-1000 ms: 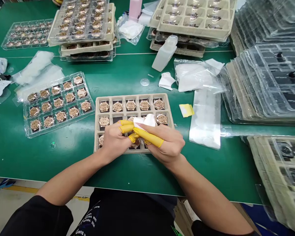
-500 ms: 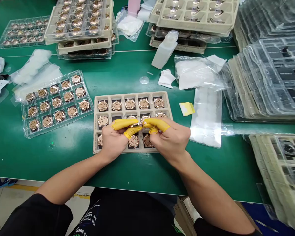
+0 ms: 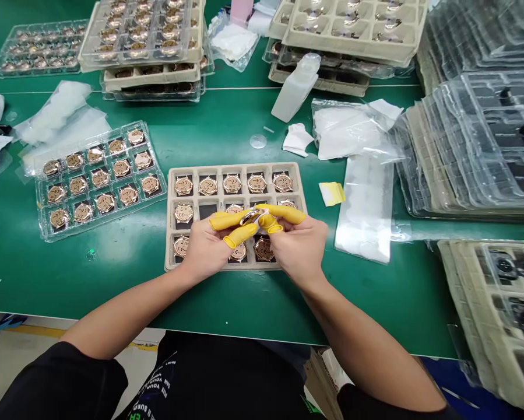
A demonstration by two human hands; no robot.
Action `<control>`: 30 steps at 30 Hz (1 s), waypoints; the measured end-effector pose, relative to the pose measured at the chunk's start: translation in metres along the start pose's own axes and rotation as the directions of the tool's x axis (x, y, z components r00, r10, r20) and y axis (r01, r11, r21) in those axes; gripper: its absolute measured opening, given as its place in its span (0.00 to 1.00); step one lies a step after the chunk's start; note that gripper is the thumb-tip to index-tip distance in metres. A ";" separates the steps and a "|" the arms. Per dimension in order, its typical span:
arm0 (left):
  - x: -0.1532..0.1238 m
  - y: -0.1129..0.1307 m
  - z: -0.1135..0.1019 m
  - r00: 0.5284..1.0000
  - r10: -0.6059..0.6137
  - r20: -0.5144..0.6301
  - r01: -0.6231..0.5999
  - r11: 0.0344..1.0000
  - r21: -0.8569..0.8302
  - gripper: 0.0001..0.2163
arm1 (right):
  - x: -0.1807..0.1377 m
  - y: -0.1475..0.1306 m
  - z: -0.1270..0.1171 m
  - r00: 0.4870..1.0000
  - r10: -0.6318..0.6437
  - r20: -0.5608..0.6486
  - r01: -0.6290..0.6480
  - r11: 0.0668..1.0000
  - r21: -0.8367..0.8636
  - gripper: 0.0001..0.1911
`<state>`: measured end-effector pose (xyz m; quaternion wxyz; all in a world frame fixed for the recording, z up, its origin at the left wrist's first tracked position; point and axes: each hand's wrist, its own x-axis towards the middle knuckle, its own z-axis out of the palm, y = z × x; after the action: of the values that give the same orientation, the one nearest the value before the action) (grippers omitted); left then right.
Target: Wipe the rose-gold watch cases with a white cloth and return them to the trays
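Between both hands a rose-gold watch case [image 3: 249, 217] is held edge-on, over a beige tray [image 3: 170, 201]. My left hand [image 3: 213, 239] pinches its left side with yellow-covered thumb and finger. My right hand [image 3: 299, 236], also in yellow finger cots, grips the right side; a bit of white shows at its fingertips. Below, watch cases such as this one [image 3: 183, 185] lie back up in the tray's compartments, and one compartment [image 3: 208, 211] in the middle row shows only its dark bottom. My hands and the held case hide part of the lower rows.
A clear tray [image 3: 161, 195] of watch cases lies left. Stacked trays stand at the back, and stacks of clear trays [image 3: 463, 146] rise on the right. A white bottle [image 3: 295, 87], a folded white cloth [image 3: 297, 140], a yellow-white pad [image 3: 331, 193] and a plastic sleeve [image 3: 366, 210] lie beyond my right hand.
The watch case has been tilted and shows more of its rim, slightly further right. My right fingers have shifted around its edge, with white now visible there.
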<state>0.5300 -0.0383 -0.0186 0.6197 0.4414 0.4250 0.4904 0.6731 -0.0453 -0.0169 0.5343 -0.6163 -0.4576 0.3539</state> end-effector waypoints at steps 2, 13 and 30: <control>0.002 0.003 -0.001 1.000 0.003 -0.018 -0.002 0.999 0.045 0.12 | 0.009 0.000 -0.004 0.994 -0.101 -0.052 0.099 0.994 -0.045 0.06; 0.051 0.064 -0.072 0.946 -0.254 0.201 -0.129 0.273 0.953 0.10 | 0.034 -0.010 -0.045 0.862 -0.485 -0.147 0.406 0.834 -0.373 0.15; 0.013 0.077 -0.096 0.985 -0.167 0.036 -0.059 -0.134 0.989 0.10 | 0.024 -0.029 -0.062 0.972 -0.166 -0.164 0.093 0.920 -0.382 0.15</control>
<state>0.4219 -0.0031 0.0310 0.1251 0.7737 0.6184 -0.0577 0.7330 -0.0433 0.0243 0.4721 -0.7058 -0.5023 0.1632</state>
